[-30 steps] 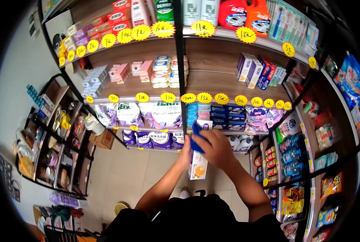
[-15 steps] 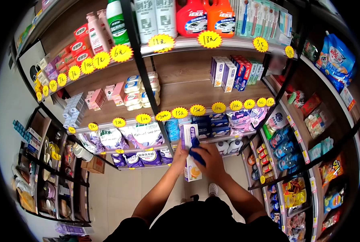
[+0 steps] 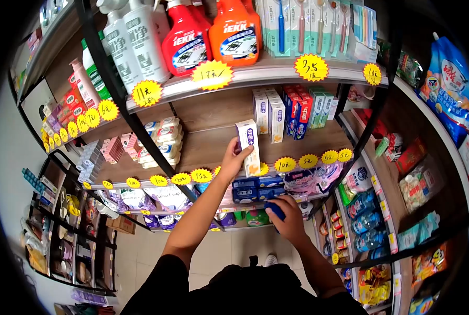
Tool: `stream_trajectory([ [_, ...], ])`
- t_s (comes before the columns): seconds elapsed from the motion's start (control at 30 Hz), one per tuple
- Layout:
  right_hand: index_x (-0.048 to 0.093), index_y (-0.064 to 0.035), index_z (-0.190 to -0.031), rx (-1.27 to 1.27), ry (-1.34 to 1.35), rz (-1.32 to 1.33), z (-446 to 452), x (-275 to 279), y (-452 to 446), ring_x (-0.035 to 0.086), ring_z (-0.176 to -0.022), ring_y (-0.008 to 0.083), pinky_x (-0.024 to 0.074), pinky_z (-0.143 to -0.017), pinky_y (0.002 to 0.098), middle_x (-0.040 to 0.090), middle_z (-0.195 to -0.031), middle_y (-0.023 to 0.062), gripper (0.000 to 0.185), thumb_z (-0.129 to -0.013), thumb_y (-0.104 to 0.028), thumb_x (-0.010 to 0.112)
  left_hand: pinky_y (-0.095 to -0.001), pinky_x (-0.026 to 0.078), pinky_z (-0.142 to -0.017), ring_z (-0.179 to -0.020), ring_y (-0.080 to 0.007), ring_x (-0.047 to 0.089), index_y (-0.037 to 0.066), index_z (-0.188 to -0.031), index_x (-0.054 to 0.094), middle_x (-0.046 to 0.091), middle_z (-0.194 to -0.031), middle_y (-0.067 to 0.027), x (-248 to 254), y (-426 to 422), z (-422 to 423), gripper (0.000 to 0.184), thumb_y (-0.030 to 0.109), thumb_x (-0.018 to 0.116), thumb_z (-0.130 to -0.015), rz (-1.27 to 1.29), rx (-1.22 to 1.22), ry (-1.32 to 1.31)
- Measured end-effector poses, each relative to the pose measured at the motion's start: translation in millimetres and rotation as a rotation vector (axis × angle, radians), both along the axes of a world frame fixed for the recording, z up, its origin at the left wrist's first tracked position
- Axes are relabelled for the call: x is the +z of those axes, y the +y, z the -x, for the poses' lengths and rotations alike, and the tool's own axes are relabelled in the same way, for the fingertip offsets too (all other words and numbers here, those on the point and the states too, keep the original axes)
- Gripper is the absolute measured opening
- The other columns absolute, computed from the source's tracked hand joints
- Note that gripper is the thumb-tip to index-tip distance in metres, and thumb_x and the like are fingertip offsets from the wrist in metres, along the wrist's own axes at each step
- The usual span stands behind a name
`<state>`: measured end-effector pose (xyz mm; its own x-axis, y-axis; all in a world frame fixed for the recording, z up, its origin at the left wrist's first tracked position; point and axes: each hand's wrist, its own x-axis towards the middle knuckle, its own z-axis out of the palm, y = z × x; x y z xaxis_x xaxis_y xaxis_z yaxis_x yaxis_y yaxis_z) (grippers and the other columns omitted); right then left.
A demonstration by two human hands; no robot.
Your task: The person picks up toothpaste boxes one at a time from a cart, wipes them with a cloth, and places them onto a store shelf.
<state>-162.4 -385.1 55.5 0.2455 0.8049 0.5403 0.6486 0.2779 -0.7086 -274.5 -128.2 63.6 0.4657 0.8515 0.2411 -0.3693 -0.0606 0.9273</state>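
My left hand [image 3: 235, 158] grips a white and purple toothpaste box [image 3: 249, 142], holding it nearly upright at the front of the middle shelf. Whether its lower end touches the shelf is hard to tell. Behind it and slightly right stand similar toothpaste boxes [image 3: 276, 122] in rows. Lower down, in front of the shelving, my right hand [image 3: 291, 221] is closed around a dark blue cloth [image 3: 275, 211], partly hidden by the fingers.
Red and blue toothpaste boxes [image 3: 301, 118] and green boxes [image 3: 318, 109] stand farther right on the middle shelf [image 3: 208, 142]. Spray bottles [image 3: 236, 34] and toothbrush packs [image 3: 300, 26] line the shelf above. Black uprights [image 3: 140, 121] divide the shelving. Blue packs [image 3: 250, 191] sit below.
My left hand has raised the toothpaste box from waist height up to the middle shelf. My right hand with the cloth has come away from the box, to the right. The view has moved closer.
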Motion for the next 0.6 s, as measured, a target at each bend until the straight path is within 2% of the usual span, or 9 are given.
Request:
stream_trajectory([
  [0.1,0.072,-0.0045,-0.107,-0.012,0.040,0.013,-34.0,-4.7,13.7,0.064,-0.100,0.0327,0.0516,-0.087,0.0406,0.064,-0.108,0.0133,0.027,-0.085,-0.019,0.077,-0.0306,0.050,-0.093,-0.104,-0.0149,0.064,0.003,-0.126,0.060,0.069,-0.117,-0.0063,-10.6,45.2,-35.0,0.041,0.005,0.076,-0.089,-0.186,0.096,0.152],
  [0.23,0.072,-0.0043,-0.107,0.030,0.046,0.053,-56.6,-12.0,26.4,0.064,-0.101,0.0334,0.0512,-0.089,0.0407,0.064,-0.108,0.0139,0.027,-0.087,-0.021,0.076,-0.0310,0.053,-0.089,-0.101,-0.0163,0.065,0.003,-0.129,0.062,0.068,-0.117,-0.0083,-43.9,93.0,-72.9,0.047,0.003,0.079,-0.085,-0.168,0.145,0.182],
  [0.3,0.072,-0.0042,-0.108,0.050,0.053,0.057,-65.0,-17.9,35.0,0.064,-0.101,0.0338,0.0512,-0.090,0.0407,0.065,-0.109,0.0146,0.028,-0.087,-0.022,0.075,-0.0317,0.054,-0.087,-0.098,-0.0169,0.066,0.003,-0.128,0.064,0.069,-0.116,-0.0104,-51.5,109.2,-86.3,0.048,0.003,0.081,-0.083,-0.316,0.322,0.394],
  [0.37,0.072,-0.0042,-0.108,0.053,0.070,0.066,-72.6,-23.5,45.6,0.064,-0.101,0.0340,0.0512,-0.090,0.0409,0.065,-0.109,0.0148,0.028,-0.087,-0.022,0.075,-0.0317,0.054,-0.085,-0.094,-0.0166,0.066,0.003,-0.128,0.065,0.070,-0.112,-0.0102,-76.9,140.9,-98.0,0.048,0.004,0.082,-0.082,-0.311,0.318,0.359],
  [0.6,0.073,-0.0047,-0.109,0.035,0.097,0.129,-86.9,-28.1,76.8,0.064,-0.103,0.0346,0.0507,-0.092,0.0419,0.065,-0.111,0.0154,0.029,-0.087,-0.024,0.074,-0.0309,0.054,-0.077,-0.082,-0.0161,0.066,0.002,-0.128,0.063,0.073,-0.094,-0.0080,-53.9,157.3,-125.4,0.050,0.006,0.082,-0.082,-0.248,0.395,0.365],
])
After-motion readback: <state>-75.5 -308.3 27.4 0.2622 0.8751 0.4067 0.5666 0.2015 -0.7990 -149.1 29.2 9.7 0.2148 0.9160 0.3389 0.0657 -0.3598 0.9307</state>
